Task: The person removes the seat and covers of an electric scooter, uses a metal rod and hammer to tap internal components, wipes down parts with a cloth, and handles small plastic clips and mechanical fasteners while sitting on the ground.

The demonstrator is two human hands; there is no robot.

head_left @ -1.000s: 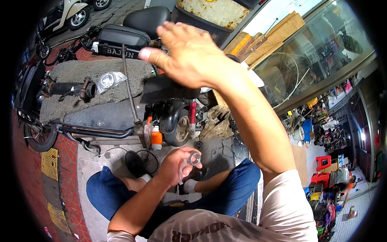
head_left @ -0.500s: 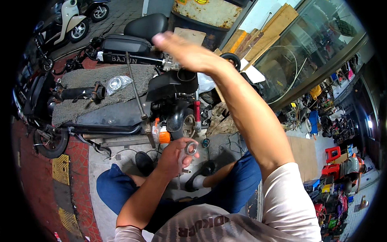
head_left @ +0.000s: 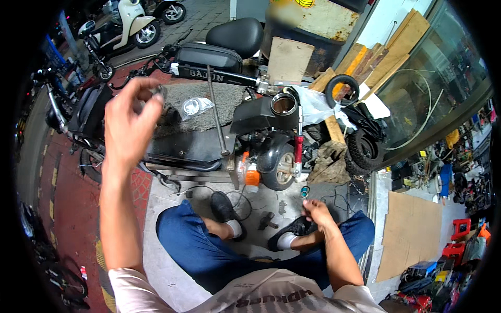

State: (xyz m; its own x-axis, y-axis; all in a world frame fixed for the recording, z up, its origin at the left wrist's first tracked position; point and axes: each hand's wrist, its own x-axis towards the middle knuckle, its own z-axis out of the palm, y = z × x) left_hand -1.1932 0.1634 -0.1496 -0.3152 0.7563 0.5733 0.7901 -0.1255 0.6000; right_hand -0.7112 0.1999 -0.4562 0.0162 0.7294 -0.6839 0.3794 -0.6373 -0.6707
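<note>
My left hand (head_left: 130,117) is raised over the left end of the rough grey mat (head_left: 180,93), fingers curled and thumb drawn in. Something small and greyish shows at its fingertips, too unclear to name. Behind it, a dark tube-shaped part (head_left: 168,116) is partly hidden. A metal ring in a clear plastic bag (head_left: 194,107) lies on the mat, beside a long metal bar (head_left: 216,115). Low above my right knee, my right hand (head_left: 319,214) has its fingers pinched together; whatever they hold cannot be made out. A hammer (head_left: 268,220) lies on the ground between my shoes.
A scooter (head_left: 182,148) lies across in front, with a black part holding an open metal cup (head_left: 284,104), a wheel (head_left: 279,167) and a red shock absorber (head_left: 298,148). An orange-labelled bottle (head_left: 252,176) stands close by. Tyres (head_left: 364,150) and planks (head_left: 389,47) are at right.
My left hand has risen from between my knees, where it held a metal ring, to the mat's left end. My right hand has dropped from the far side to my right knee. The view has shifted left.
</note>
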